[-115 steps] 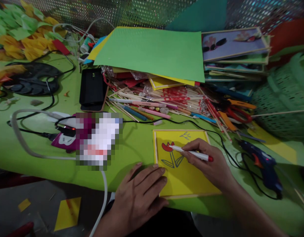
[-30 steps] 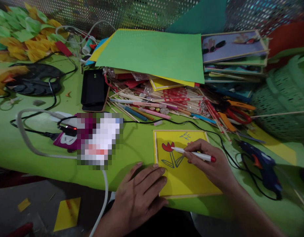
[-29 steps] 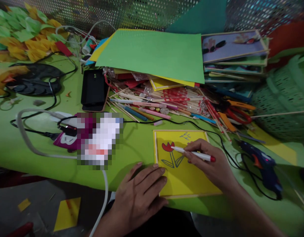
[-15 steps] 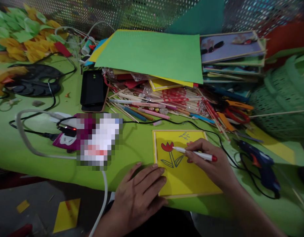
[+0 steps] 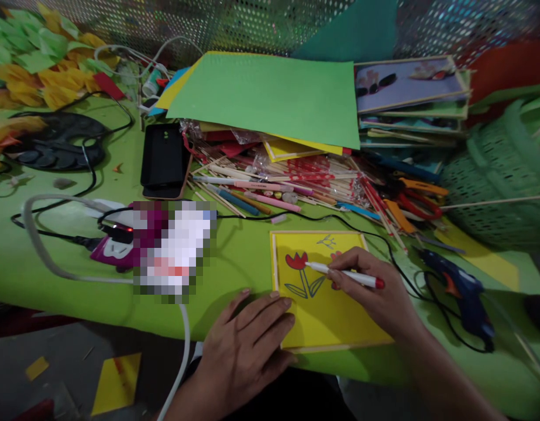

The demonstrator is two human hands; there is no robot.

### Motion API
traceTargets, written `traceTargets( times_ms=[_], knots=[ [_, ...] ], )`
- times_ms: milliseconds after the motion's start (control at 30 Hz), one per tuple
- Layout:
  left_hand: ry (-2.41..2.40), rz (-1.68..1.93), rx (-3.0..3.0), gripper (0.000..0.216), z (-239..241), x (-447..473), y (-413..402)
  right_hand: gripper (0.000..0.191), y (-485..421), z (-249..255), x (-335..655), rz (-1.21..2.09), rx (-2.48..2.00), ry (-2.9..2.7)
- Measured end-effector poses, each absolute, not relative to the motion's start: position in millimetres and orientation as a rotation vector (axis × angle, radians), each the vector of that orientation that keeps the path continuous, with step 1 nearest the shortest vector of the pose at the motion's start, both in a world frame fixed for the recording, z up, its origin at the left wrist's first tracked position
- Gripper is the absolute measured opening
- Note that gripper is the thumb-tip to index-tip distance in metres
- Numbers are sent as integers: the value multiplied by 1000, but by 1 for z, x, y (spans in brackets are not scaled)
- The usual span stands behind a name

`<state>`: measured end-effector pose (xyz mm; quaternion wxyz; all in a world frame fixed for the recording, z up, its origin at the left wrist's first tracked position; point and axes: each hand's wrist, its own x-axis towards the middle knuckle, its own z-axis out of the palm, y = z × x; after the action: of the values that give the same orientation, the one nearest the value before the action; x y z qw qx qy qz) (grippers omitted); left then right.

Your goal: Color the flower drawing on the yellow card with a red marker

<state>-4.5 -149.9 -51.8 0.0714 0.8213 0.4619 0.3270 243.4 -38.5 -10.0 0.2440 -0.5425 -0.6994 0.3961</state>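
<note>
Right hand (image 5: pixel 381 292): closed around white red-ended cylindrical marker (image 5: pixel 360 277) | Left hand (image 5: pixel 252 336): fingers extended, resting on yellow pale-edged rectangular panel (image 5: pixel 331 321) | Since earlier: gap in red drawn tulip (image 5: pixel 296 262) filled | Marker: at tulip's right edge, tip leftward; long axis slopes down rightward

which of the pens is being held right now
The white marker with the red end: it is in the right hand, its tip at the red tulip. The other visible pens lie farther back on the green table, untouched.
</note>
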Motion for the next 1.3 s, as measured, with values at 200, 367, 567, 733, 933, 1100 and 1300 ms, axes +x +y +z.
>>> traceTargets(
  times_ms=[200,367,567,733,933,1100,1300],
  knots=[
    [1384,992,2440,28,-51,-5,-150,19,-40,-16,248,1128,-1529,-1849],
    [1394,990,2461,27,-52,-4,-150,18,-40,-17,249,1141,-1536,-1835],
    [1397,996,2442,27,-53,-3,-151,11,-40,-9,243,1095,-1443,-1953],
    [1388,962,2505,27,-49,-6,-148,10,-41,-7,243,1114,-1447,-1945],
    [1390,967,2497,27,-49,-5,-148,11,-39,-9,247,1112,-1497,-1893],
    [1393,992,2482,26,-48,-4,-147,10,-40,-10,247,1117,-1465,-1933],
    [1389,981,2458,27,-49,-4,-148,11,-39,-10,246,1112,-1473,-1921]
  ],
)
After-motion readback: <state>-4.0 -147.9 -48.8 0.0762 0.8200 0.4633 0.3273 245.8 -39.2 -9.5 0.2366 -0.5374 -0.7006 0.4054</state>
